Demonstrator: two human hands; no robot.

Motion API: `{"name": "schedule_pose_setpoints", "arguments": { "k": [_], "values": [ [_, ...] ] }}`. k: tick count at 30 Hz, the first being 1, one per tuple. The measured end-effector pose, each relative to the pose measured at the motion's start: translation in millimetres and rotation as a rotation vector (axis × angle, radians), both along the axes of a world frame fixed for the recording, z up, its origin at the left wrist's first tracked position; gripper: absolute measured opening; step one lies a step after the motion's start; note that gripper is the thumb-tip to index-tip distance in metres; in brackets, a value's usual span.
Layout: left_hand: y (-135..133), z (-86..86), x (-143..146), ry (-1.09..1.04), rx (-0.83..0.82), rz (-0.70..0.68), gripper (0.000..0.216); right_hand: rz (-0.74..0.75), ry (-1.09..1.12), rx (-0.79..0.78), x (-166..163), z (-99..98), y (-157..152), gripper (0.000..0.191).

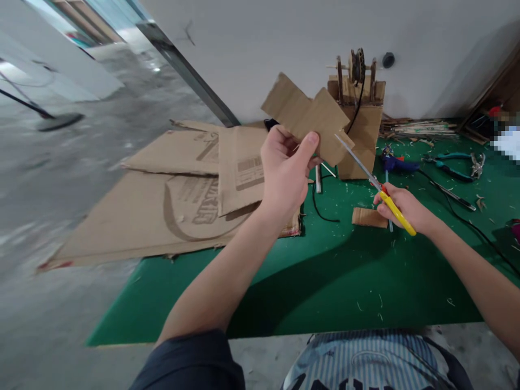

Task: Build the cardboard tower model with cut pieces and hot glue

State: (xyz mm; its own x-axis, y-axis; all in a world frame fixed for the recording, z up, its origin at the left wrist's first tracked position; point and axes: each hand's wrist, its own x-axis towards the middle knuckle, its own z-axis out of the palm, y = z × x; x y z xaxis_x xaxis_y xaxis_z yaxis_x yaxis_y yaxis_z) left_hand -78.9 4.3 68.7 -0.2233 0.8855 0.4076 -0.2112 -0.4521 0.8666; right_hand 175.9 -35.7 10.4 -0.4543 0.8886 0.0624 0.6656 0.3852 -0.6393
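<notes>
My left hand (289, 168) pinches a notched piece of cardboard (304, 116) between thumb and fingers, raised above the table. My right hand (406, 208) is closed on yellow-handled scissors (392, 208). Their blades point up and left, with the tips at the lower right edge of the held piece, by a small flap. Whether the blades are parted is hard to make out. Behind the piece stands a cardboard stand (359, 135) with a spool (357, 66) on a rod at its top. Below the scissors a small cardboard strip (369, 217) lies on the table.
Flat cardboard sheets (154, 206) overhang the left end of the green table (325, 292). On the right lie a blue glue gun (400, 164) with its cord, pliers (455, 165) and a thin pen-like tool (453, 195). Thin sticks (422, 128) lie along the wall.
</notes>
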Motion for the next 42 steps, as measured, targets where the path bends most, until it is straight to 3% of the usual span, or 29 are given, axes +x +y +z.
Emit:
{"name": "schedule_pose_setpoints", "arguments": {
  "k": [9,19,24,32,42],
  "values": [
    [1,-2.8,0,0.063,-0.011,-0.015,0.050,-0.113,-0.074,0.082,-5,-3.3,0,0.045],
    [-1,-2.2,1,0.083,-0.006,-0.029,0.051,-0.106,-0.278,0.206,-1,-6.1,4,0.040],
    [-5,-0.7,2,0.138,0.013,-0.023,0.052,-0.055,-0.211,0.205,1,-3.8,-1,0.035],
    [-7,-5.9,7,0.189,0.011,-0.047,0.057,-0.107,-0.129,0.163,-4,-2.3,-3,0.033],
    [-8,-5.1,8,0.165,-0.013,-0.056,0.049,-0.109,-0.132,0.176,-4,-1.6,-2,0.040]
  ]
}}
